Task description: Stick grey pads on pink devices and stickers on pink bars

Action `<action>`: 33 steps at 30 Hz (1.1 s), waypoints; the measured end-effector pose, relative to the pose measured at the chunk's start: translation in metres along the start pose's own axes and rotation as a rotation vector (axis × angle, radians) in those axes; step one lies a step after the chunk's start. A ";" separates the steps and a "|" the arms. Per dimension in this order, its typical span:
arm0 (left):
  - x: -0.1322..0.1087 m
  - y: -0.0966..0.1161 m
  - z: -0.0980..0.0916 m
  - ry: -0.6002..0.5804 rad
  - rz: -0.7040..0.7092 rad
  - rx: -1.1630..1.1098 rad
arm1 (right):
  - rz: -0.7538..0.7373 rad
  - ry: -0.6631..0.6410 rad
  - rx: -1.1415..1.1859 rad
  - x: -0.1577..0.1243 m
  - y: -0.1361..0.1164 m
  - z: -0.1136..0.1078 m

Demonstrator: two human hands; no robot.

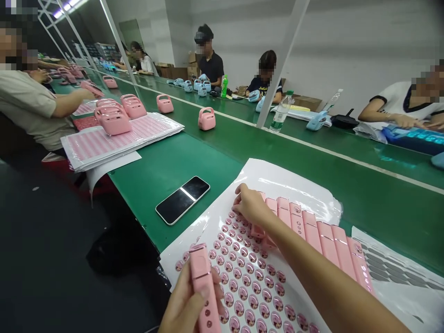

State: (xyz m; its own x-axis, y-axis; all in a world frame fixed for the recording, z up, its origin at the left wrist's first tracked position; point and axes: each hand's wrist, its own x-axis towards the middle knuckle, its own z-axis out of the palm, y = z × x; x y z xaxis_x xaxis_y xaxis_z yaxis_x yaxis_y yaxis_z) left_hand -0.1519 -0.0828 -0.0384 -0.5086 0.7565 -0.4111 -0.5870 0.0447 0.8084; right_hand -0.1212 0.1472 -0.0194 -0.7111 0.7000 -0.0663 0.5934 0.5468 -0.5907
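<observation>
— While your left hand sits low in the frame, what does it hold?

— A smooth pink plastic bar, clamped between thumb and fingers. Its long axis points away from me, tilted slightly, with small round marks down its face.

— And your right hand?

— Fingers together, down at the end of a row of pink bars laid side by side. Whether it grips one, I cannot tell.

— What lies beneath them?

— A sheet of round pink stickers on glossy white backing, over a green workbench. My right forearm crosses it, hiding part of the row.

— Nearby?

— A black smartphone just left of the sheet. Farther along, pink handled cases and stacked printed sheets sit by a co-worker's hand.
</observation>
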 end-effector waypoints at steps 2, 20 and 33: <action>-0.001 -0.001 0.002 -0.102 -0.027 0.108 | 0.014 0.011 0.080 -0.003 -0.001 -0.007; -0.018 -0.032 0.031 -0.255 -0.233 0.182 | 0.087 -0.073 0.249 -0.168 -0.019 -0.036; -0.028 -0.038 0.033 -0.396 -0.153 0.218 | 0.077 -0.029 0.182 -0.190 -0.019 -0.037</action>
State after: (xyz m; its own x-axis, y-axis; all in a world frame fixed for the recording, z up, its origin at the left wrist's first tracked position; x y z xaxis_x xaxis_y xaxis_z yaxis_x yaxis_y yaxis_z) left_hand -0.0946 -0.0847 -0.0440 -0.1223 0.9191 -0.3746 -0.4694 0.2790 0.8378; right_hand 0.0168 0.0209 0.0343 -0.6785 0.7214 -0.1389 0.5701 0.3979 -0.7187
